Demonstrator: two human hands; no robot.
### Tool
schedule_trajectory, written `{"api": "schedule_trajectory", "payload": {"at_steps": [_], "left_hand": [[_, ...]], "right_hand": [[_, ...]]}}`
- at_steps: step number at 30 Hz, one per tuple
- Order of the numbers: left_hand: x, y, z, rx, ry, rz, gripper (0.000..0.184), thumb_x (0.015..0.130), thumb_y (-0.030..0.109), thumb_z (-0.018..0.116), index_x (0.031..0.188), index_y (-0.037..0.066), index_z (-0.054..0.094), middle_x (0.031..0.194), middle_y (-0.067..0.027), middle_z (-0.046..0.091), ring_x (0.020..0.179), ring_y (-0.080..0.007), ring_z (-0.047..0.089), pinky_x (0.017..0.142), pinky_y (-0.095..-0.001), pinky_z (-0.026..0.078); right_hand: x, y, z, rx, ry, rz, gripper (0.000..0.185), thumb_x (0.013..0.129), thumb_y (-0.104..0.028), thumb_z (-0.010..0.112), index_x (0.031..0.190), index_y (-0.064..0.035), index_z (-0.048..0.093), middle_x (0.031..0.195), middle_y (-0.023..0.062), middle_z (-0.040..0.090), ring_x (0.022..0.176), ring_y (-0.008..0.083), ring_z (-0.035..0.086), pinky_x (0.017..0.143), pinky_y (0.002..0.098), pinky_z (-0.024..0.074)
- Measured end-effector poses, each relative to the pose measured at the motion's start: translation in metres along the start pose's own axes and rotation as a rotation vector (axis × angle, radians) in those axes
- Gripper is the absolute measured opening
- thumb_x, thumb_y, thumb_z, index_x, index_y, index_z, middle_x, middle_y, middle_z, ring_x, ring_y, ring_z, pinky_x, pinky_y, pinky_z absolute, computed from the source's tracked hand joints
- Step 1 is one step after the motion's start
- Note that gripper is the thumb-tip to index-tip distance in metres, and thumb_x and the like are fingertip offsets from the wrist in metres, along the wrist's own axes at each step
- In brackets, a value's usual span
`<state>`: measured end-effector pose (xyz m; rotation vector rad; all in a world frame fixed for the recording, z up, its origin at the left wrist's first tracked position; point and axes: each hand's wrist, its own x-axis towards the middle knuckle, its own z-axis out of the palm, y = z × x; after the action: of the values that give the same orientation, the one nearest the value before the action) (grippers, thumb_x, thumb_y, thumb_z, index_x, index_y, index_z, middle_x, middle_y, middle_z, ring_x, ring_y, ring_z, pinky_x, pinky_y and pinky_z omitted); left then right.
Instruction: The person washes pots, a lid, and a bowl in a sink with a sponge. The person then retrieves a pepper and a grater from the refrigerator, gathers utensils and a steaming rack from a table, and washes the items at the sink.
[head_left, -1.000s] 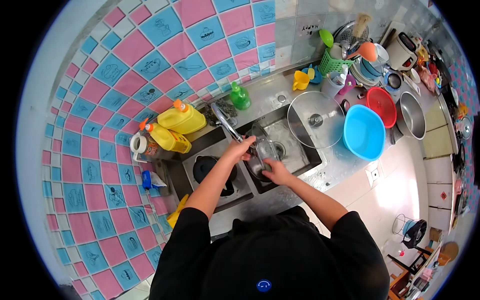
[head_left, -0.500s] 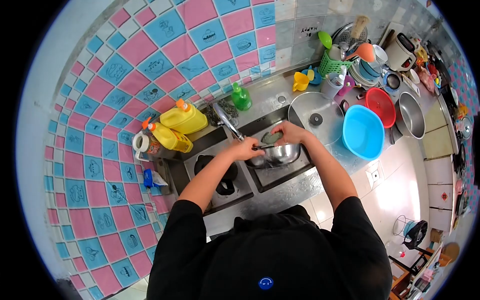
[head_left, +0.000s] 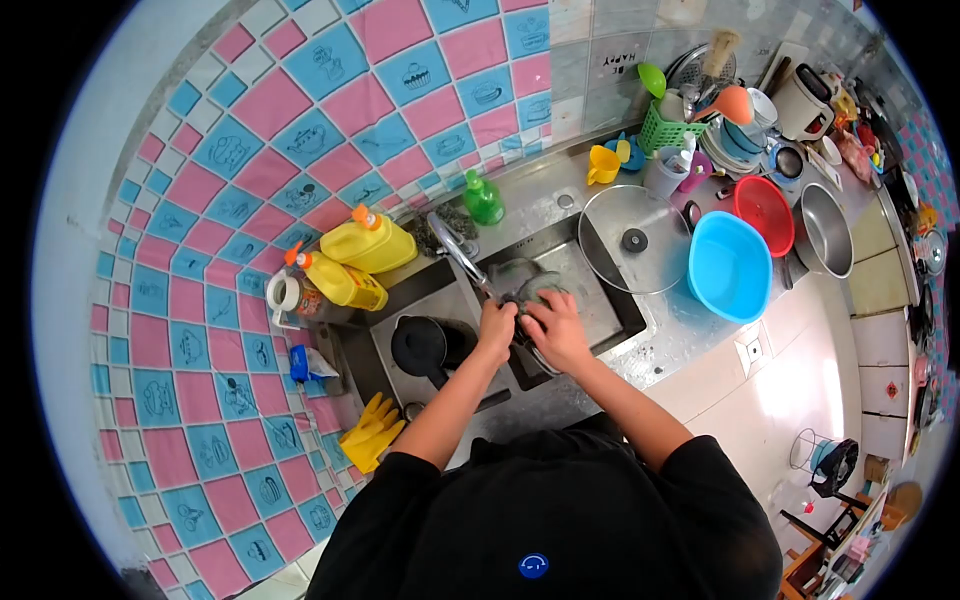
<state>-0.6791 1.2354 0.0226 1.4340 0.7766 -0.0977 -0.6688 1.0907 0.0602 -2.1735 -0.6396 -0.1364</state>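
My left hand (head_left: 496, 328) is closed around the dark handle of a steel pot (head_left: 543, 363), below the faucet (head_left: 458, 255). The pot is tilted in the right sink basin and mostly covered by my hands. My right hand (head_left: 558, 325) lies close beside the left, its fingers curled over a grey-green scouring pad (head_left: 544, 284) pressed against the pot. The left basin holds a black pan (head_left: 418, 345) with its handle toward me.
A glass lid (head_left: 615, 255) and a blue basin (head_left: 728, 265) sit right of the sink. Behind them are a red colander (head_left: 763, 215) and a steel bowl (head_left: 823, 230). Yellow detergent jugs (head_left: 375, 245), a green bottle (head_left: 484, 200) and yellow gloves (head_left: 370, 435) stand or hang around the left side.
The pot has turned and tilted toward me, and more of the right basin floor shows. My right hand has moved left and nearer my body, beside my left hand. The yellow gloves have come into view.
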Motion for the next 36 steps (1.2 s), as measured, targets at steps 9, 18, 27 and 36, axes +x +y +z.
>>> {"api": "schedule_trajectory", "payload": {"at_steps": [9, 18, 27, 36], "left_hand": [[-0.050, 0.021, -0.016, -0.448, 0.169, -0.103, 0.021, 0.073, 0.001, 0.052, 0.077, 0.009, 0.033, 0.068, -0.0008, 0.036, 0.054, -0.0154, 0.042, 0.045, -0.0339, 0.035], [-0.030, 0.027, -0.033, -0.846, 0.221, -0.178, 0.013, 0.067, -0.001, 0.051, 0.077, 0.006, 0.045, 0.076, -0.0032, 0.047, 0.063, -0.0194, 0.050, 0.053, -0.0347, 0.040], [-0.060, 0.038, -0.022, -0.420, 0.091, -0.053, 0.021, 0.072, 0.002, 0.050, 0.066, 0.012, 0.032, 0.069, 0.0013, 0.036, 0.061, -0.0153, 0.040, 0.053, -0.0341, 0.037], [-0.083, 0.046, -0.048, -0.594, 0.127, 0.133, 0.011, 0.068, 0.001, 0.047, 0.078, 0.005, 0.050, 0.068, -0.0003, 0.049, 0.061, -0.0125, 0.048, 0.055, -0.0253, 0.041]], "right_hand": [[0.072, 0.027, 0.074, 0.014, -0.395, 0.087, 0.032, 0.085, -0.028, 0.057, 0.115, -0.0184, 0.063, 0.130, 0.0127, 0.052, 0.119, 0.0345, 0.050, 0.098, 0.0415, 0.0408], [0.009, 0.027, 0.004, 0.183, -0.102, 0.116, 0.037, 0.090, -0.021, 0.050, 0.126, -0.0103, 0.055, 0.124, 0.0164, 0.056, 0.118, 0.0347, 0.050, 0.098, 0.0409, 0.0410], [0.096, 0.017, 0.048, -0.001, -0.480, -0.178, 0.036, 0.088, -0.031, 0.050, 0.111, -0.0080, 0.065, 0.116, 0.0170, 0.061, 0.108, 0.0343, 0.056, 0.093, 0.0401, 0.0436], [0.103, 0.137, 0.114, 0.542, -0.502, 0.735, 0.055, 0.091, -0.041, 0.042, 0.112, 0.0057, 0.060, 0.114, 0.0234, 0.061, 0.108, 0.0310, 0.057, 0.093, 0.0381, 0.0410]]}}
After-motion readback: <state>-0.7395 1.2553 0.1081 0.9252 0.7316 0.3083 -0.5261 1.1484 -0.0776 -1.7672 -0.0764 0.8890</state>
